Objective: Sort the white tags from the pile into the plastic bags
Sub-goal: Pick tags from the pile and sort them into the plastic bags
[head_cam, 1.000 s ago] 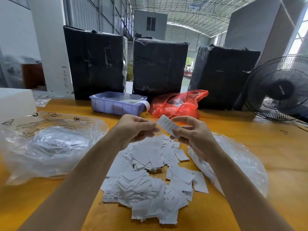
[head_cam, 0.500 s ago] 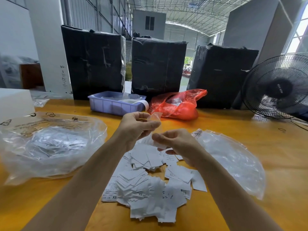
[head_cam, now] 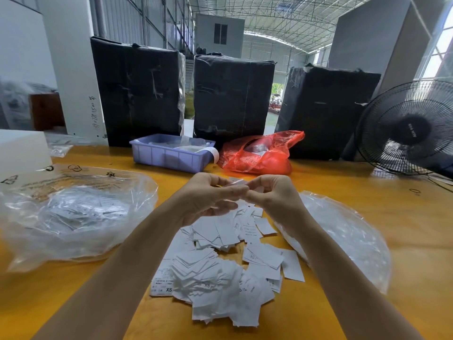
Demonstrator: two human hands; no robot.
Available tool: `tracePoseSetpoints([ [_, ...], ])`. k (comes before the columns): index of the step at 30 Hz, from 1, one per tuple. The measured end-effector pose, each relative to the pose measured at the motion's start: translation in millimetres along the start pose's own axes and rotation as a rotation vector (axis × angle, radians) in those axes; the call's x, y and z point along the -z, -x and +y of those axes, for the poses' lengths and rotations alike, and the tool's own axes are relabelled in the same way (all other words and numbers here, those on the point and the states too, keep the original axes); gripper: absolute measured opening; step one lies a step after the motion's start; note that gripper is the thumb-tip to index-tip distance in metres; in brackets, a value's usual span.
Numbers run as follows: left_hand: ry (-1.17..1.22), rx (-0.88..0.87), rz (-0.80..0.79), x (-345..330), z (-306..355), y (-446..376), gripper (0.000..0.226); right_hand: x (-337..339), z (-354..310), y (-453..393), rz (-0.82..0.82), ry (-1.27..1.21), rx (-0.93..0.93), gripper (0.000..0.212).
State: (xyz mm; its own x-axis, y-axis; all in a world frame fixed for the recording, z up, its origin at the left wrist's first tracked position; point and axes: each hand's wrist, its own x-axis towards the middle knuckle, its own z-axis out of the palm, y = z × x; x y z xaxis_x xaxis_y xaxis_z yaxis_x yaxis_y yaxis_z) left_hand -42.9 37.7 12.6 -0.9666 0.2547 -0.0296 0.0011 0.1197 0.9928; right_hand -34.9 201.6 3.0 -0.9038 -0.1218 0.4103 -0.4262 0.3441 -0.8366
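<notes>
Fingertips of the left hand and right hand met, each grip pinching a white tag above the pile on the desk.

Daylit warehouse hall; fan beside window.

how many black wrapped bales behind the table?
3: left bale, middle bale, right bale, standing in a row along the table's far edge. None seems hidden.
</notes>
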Motion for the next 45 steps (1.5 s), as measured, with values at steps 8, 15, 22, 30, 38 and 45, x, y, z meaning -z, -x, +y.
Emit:
tracePoseSetpoints([
  [8, -0.023, -0.027, 0.189, 5, -6, -7, 0.015, 17, 1, -4, 0.035, -0.057, -0.061, 0.041],
  [15, 0.107, -0.024, 0.23, 4, -7, -8, 0.025, 24, -1, -6, 0.043, -0.114, -0.069, 0.028],
  [22, 0.151, -0.02, 0.224, 2, -6, -8, 0.027, 27, -3, -6, -0.012, -0.211, -0.174, 0.018],
  [30, 0.137, -0.058, 0.196, -3, -4, -6, 0.026, 18, -2, -3, -0.126, -0.011, -0.094, 0.008],
  [38, 0.14, -0.059, 0.171, -4, -5, -5, 0.027, 29, -5, -6, 0.143, -0.582, -0.197, 0.025],
  [45, 0.112, -0.046, 0.175, -5, -5, -6, 0.027, 11, -6, -3, 0.113, -0.376, -0.201, 0.013],
])
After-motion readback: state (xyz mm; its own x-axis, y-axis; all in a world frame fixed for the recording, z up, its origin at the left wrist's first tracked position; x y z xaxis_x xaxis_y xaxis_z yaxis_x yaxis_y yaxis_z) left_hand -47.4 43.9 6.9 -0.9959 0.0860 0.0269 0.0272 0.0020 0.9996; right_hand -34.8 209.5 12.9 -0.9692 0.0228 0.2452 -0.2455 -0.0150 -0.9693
